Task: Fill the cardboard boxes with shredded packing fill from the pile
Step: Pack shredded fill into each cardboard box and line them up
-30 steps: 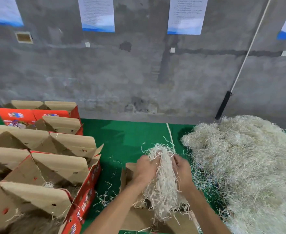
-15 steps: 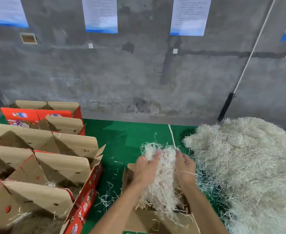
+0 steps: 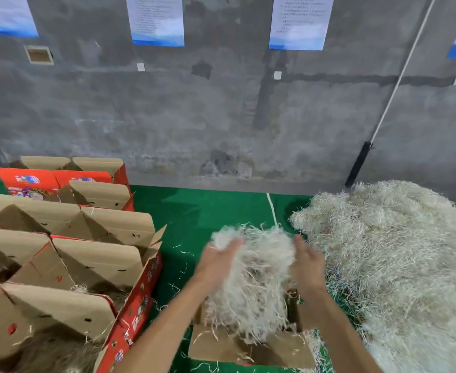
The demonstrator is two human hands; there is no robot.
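A clump of pale shredded fill [image 3: 262,273] hangs between my two hands over an open cardboard box [image 3: 251,348] on the green table. My left hand [image 3: 216,262] presses its left side and my right hand [image 3: 307,262] its right side, both with fingers fairly straight, though they are blurred. Strands trail down into the box, whose inside is mostly hidden by the clump and my arms. The big pile of fill [image 3: 396,251] lies just to the right.
Several open red-and-brown boxes [image 3: 100,259] stand in rows at the left, the nearest holding some fill. Green table surface [image 3: 208,211] shows between them and the pile. A grey wall rises behind, with a black-handled pole [image 3: 358,164] leaning on it.
My hands have moved apart and their fingers have straightened. The clump between them has spread wider and sunk lower toward the box.
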